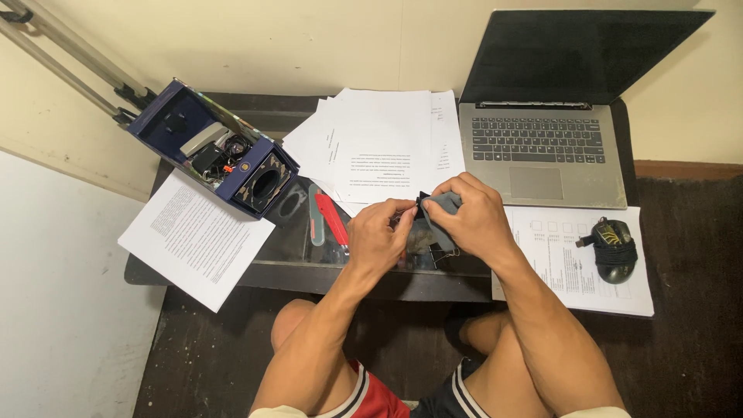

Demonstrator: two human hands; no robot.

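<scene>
Both hands meet over the glass table edge: the left hand and right hand pinch a black binder clip on grey cloth. Just beside the left hand lies a red cutter; papers, a laptop and a mouse surround them.

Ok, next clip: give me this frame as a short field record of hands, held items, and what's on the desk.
left hand: pinching a small dark item, too small to identify
right hand: gripping a grey cloth
hands: touching, above the desk's front edge
laptop: open, screen dark
mouse: cord wrapped round it, on a printed sheet
red cutter: left of the hands
blue box: open, holds small parts
</scene>
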